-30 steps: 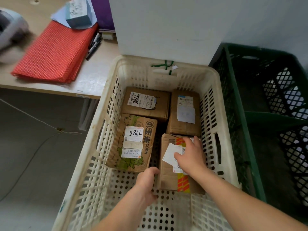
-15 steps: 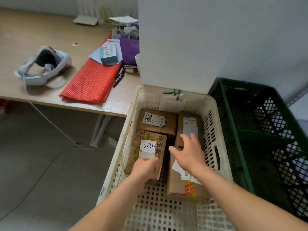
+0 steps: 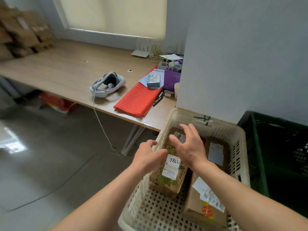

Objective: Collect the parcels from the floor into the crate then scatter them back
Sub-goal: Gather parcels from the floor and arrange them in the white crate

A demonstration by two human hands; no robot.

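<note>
A cream plastic crate [image 3: 225, 130] holds several cardboard parcels. The one printed with green corn and labelled 7786 [image 3: 171, 174] stands tilted, its near end off the crate floor. My left hand [image 3: 148, 158] grips its left edge, thumb on top. My right hand [image 3: 189, 148] hovers over its far end with fingers spread, holding nothing. Behind that hand a labelled parcel [image 3: 179, 135] is mostly hidden. A parcel with a pale label [image 3: 215, 153] lies at the far right. One with orange tape [image 3: 205, 204] lies at the near right.
A green crate [image 3: 257, 147] stands against the cream crate's right side. Left of it is a wooden table [image 3: 66, 72] with a headset [image 3: 107, 85], a red mesh mat [image 3: 136, 101] and small items. A cable [image 3: 101, 124] hangs to the grey floor [image 3: 50, 164].
My head has lifted, so more of the table and window shows. My left hand raised the corn parcel's near end. My right hand left the orange-taped parcel and moved over the corn parcel.
</note>
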